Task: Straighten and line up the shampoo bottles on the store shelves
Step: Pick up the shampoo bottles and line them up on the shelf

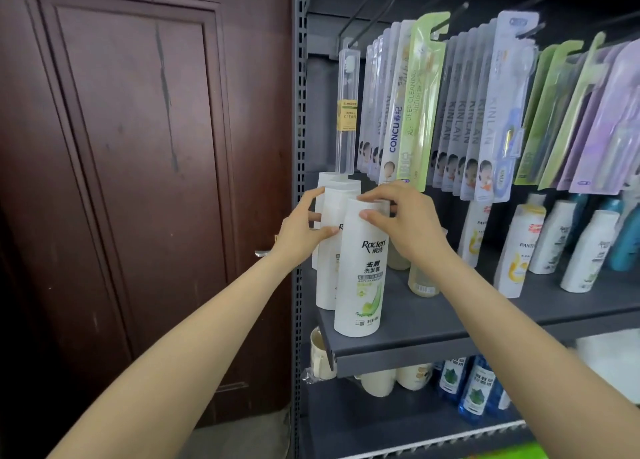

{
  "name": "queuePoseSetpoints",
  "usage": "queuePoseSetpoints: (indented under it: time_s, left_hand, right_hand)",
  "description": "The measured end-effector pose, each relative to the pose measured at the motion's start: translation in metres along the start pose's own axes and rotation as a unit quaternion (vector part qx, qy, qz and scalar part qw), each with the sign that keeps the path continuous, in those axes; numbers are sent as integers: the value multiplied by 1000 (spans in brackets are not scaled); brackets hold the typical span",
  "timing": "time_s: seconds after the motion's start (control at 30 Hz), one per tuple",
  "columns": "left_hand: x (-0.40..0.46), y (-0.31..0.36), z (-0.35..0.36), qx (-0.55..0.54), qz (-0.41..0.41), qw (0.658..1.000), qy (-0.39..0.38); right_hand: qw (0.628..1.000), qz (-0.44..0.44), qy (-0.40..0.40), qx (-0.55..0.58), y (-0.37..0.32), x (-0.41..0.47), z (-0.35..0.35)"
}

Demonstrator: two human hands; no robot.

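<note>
A tall white Raclen shampoo bottle [362, 278] with a green label stands upright near the front left edge of the grey shelf [433, 323]. My right hand [401, 219] grips its cap from the right. Behind it stands a row of similar white bottles [329, 251], and my left hand [304, 226] holds the second one by its upper body, thumb across the front. More white Pantene bottles [519, 251] and teal bottles [627, 240] stand unevenly along the shelf to the right. A small clear bottle [424, 278] sits behind my right wrist.
Packaged toothbrushes [485, 112] hang on hooks just above the bottle tops. A dark wooden door [138, 181] with a handle is at the left. The shelf upright [299, 147] borders the bottles. Below sit cups [381, 380] and blue mouthwash bottles [478, 389].
</note>
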State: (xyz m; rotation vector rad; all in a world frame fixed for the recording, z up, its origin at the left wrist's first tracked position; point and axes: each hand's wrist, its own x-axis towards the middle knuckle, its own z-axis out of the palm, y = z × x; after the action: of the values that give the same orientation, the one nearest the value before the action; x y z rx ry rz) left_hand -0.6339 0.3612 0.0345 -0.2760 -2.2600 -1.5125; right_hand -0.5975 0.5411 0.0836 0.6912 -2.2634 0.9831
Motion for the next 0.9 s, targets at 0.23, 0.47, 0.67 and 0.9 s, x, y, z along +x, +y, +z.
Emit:
queuePoseSetpoints:
  time_s: [0.23,0.47,0.67,0.9]
  left_hand:
    - [-4,13,4,18,21,999,-20]
    - [-2,13,7,42,37,998,-42]
    - [-2,14,8,49,35,997,-38]
    - [-2,19,6,71,39,996,-23]
  right_hand:
    - [1000,2,5,2,-1,-1,0]
    - [1000,13,-1,-7,-1,-1,0]
    - [1000,12,4,-4,-1,-3,1]
    - [1000,0,1,-13,-1,-4,1]
